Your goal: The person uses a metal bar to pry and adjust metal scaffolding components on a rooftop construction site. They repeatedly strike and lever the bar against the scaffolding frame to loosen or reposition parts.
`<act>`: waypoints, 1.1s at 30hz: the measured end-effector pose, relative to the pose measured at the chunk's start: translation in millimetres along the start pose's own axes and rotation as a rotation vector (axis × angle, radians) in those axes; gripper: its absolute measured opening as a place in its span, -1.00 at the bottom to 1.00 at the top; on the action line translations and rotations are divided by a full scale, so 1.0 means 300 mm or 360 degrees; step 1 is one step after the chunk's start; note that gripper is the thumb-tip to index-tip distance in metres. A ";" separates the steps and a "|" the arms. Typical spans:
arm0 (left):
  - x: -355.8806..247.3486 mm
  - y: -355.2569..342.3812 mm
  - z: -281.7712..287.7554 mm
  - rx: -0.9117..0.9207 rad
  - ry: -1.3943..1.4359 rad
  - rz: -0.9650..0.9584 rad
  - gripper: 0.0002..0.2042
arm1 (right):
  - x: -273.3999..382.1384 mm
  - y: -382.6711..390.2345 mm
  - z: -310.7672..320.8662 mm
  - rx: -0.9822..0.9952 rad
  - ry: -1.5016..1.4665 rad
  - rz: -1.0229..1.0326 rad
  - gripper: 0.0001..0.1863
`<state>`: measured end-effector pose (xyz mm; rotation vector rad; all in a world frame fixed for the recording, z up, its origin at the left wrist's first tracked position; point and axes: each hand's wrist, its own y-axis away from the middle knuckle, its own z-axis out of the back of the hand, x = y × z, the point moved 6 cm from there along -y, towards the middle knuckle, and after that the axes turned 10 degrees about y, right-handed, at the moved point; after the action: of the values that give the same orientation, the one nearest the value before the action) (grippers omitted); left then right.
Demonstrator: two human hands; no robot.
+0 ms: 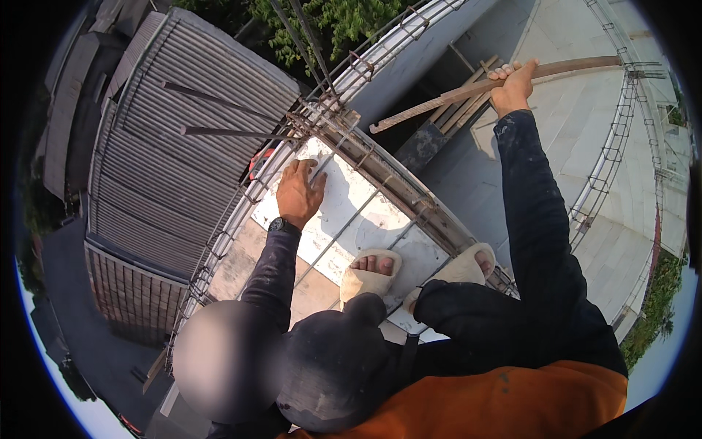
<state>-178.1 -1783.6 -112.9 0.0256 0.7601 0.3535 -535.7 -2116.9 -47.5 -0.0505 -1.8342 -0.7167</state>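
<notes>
Out over the right side, my right hand [513, 84] is wrapped around a long, rusty brown steel bar [574, 66]. The bar's ribbed end points left, above a dark opening. My left hand [298, 194], with a dark watch on its wrist, rests low over a white panel [347, 184] with its fingers apart. Close beside its fingertips a thin steel rod [333, 155] crosses the panel. Whether the fingers touch that rod is hard to tell. My sandalled feet [373, 272] stand on the panel's near part and the wall edge.
Tied rebar cages [227, 238] run along both sides of the narrow ledge. Rusty bars [230, 132] stick out to the left past a corrugated roof [179, 146] below. Timber strips [461, 95] lie in the opening at right, beside a pale curved slab [563, 139].
</notes>
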 end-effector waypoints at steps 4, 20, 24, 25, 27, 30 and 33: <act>-0.057 -0.064 -0.057 -0.0070 0.0056 -0.0085 -0.71 | -0.063 -0.123 0.003 0.0010 0.0018 -0.0037 -0.43; -0.052 -0.119 -0.100 -0.0322 0.0085 -0.0113 -0.85 | -0.248 -0.285 0.024 -0.0204 -0.0003 -0.0325 -0.36; -0.043 -0.134 -0.085 -0.0098 0.0355 0.0142 -0.85 | -0.233 -0.283 0.052 -0.0247 0.0050 -0.0305 -0.38; -0.041 -0.140 -0.081 -0.0006 0.0435 0.0251 -0.86 | -0.225 -0.285 0.060 -0.0250 0.0066 -0.0292 -0.40; -0.030 -0.147 -0.084 -0.0033 0.0421 0.0210 -0.85 | -0.200 -0.267 0.059 -0.0306 0.0110 -0.0275 -0.43; -0.016 -0.141 -0.089 -0.0044 0.0402 0.0227 -0.85 | -0.137 -0.220 0.031 -0.0378 0.0169 -0.0228 -0.45; -0.013 -0.150 -0.100 -0.0026 0.0401 0.0238 -0.85 | -0.089 -0.196 0.012 -0.0325 0.0205 -0.0179 -0.43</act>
<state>-187.2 -1830.2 -138.7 0.0230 1.0073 0.5112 -550.0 -2155.0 -97.9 -0.0337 -1.6458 -0.9634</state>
